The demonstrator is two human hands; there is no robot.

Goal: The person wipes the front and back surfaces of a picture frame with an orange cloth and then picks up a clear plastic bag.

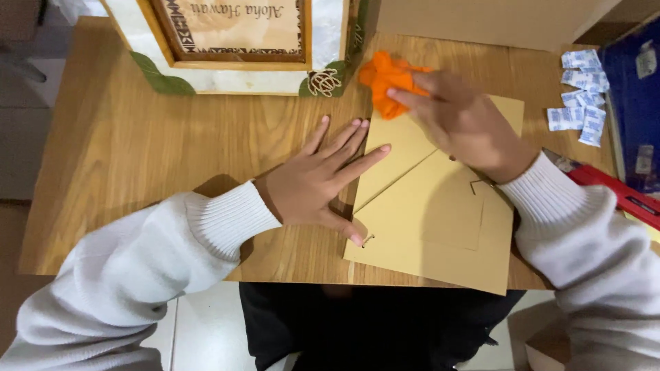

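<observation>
On the tabletop (137, 151), the left hand (316, 182) lies flat and released on the tan board's (440, 233) left edge while the right hand (467, 124) grasps an orange cloth (385, 79) at the board's far corner.

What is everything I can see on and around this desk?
wooden table: one, light brown, fills most of the view
flat tan cardboard sheet with cut slots: one, tan, near edge of the table, right of centre
crumpled orange cloth: one, orange, far end of the sheet
wooden-framed picture with leaf decorations: one, brown and white, far edge of the table
small white and blue sachets: several, scattered far right
red flat object: one, right edge, partly hidden
large cardboard box: one, tan, top right
left hand: white sleeve, spread flat, fingers on the sheet's left edge
right hand: white sleeve, fingers on the orange cloth
</observation>
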